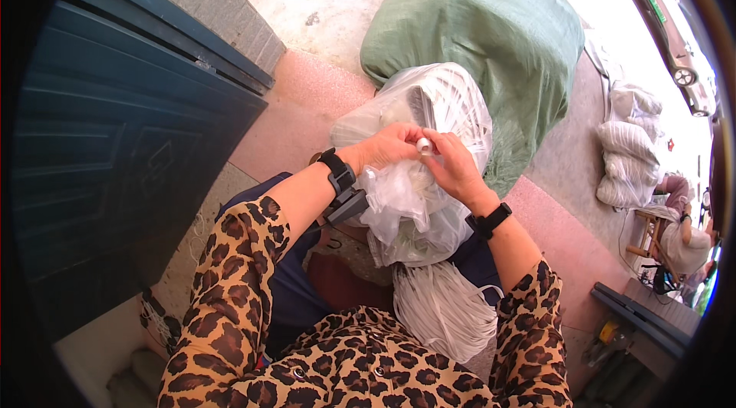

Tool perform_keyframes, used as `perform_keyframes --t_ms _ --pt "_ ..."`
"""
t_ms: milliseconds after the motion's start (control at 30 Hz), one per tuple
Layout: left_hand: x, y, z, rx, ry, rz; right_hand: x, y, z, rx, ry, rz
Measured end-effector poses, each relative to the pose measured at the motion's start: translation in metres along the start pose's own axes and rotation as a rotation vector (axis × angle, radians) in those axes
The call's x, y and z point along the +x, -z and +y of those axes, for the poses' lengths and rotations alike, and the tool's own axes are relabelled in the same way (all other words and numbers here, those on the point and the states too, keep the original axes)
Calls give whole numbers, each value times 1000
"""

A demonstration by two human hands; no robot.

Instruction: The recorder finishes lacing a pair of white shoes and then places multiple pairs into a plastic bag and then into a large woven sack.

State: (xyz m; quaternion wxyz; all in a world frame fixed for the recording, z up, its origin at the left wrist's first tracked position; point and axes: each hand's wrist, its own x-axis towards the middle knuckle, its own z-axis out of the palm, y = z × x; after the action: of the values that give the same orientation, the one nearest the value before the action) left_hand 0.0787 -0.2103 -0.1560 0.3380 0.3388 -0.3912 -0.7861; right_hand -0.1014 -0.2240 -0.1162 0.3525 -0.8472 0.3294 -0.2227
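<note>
My left hand point(389, 146) and my right hand point(458, 169) meet above a clear plastic bag point(466, 93). Between their fingertips they pinch a small white ring-shaped piece point(424, 146); its exact kind is too small to make out. White strips show through the bag, along with something grey. Crumpled clear plastic point(395, 197) hangs below my left hand, over my lap. A thick bundle of white cords point(445, 312) lies across my leg, under my right forearm. Each wrist wears a black band, and a dark grey device sits near the left one.
A big green woven sack point(475, 17) stands just beyond the bag. To the left is a dark blue panelled door point(130, 155). Wrapped pale bundles point(630, 143) stand at the right, near a seated person point(682, 243). A car point(671, 28) is farther off.
</note>
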Motion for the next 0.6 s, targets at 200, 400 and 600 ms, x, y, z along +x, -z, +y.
perform_keyframes --t_ms 200,400,600 --pt "-13 -18 3 117 -48 200 -3 -17 9 10 -154 219" --pt "-22 -32 -2 148 -138 256 -1 -18 9 136 -190 249" --pt "-21 -41 -13 336 -193 476 -2 -26 5 -94 -194 377"
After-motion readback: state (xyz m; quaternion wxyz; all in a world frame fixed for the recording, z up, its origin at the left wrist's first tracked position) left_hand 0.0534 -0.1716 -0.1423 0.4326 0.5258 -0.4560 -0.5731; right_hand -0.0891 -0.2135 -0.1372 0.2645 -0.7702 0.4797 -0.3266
